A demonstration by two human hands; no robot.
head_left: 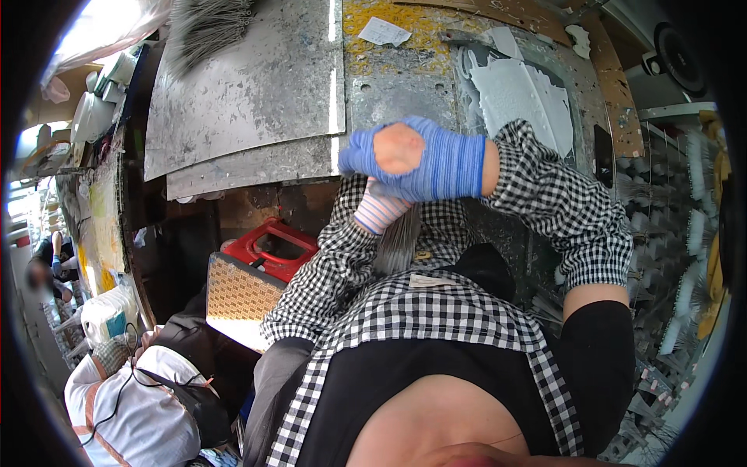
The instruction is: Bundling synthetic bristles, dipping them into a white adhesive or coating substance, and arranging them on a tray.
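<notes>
My right hand (424, 159), in a blue striped glove with a hole over the back, lies across my left hand just past the table's near edge. Its fingers are curled, and what they grip is hidden. Under it, my left hand (380, 208), in a pink-and-white striped glove, is closed around a bundle of thin grey wires (398, 245). The loose wire ends hang down in front of my checked apron (436, 307). The upper end of the bundle is covered by both hands.
A metal-topped table (257, 93) stands ahead, with another wire bundle (208, 35), a paper slip (384, 31) and a white-smeared sheet (521, 97) on it. A red plastic stool (272, 249) is at left. Brushes (685, 233) crowd the right side. Another person (50, 265) sits far left.
</notes>
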